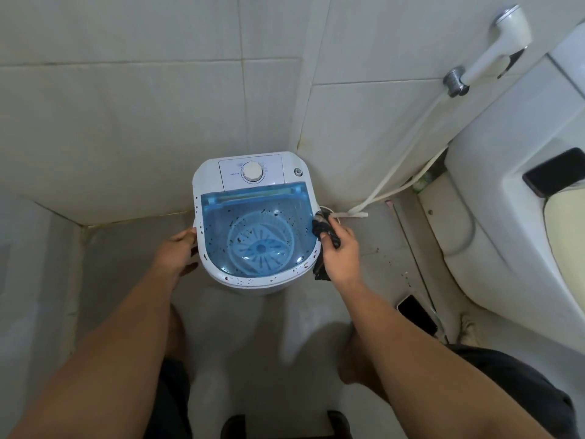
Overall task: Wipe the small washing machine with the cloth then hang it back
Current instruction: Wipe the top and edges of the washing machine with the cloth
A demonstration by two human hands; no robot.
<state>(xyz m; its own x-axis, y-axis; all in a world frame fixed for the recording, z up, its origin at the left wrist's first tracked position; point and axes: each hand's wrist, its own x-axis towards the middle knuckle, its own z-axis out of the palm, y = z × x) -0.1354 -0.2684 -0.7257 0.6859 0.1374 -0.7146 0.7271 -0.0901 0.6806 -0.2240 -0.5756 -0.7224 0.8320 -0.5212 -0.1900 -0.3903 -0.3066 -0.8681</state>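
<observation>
Small washing machine (202, 185) stands upright, long axis running away from person, dial (251, 172) at far end. Right hand (342, 251) clutches dark cloth (319, 226) against machine's right rim, cloth trailing downward. Left hand (177, 251) grips left rim.

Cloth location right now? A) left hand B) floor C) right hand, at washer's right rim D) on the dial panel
C: the right hand grips the dark cloth against the washing machine's right rim; the left hand holds its left side.

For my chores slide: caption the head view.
Left hand grips the small washing machine while the right hand holds a dark cloth against its edge.
</observation>
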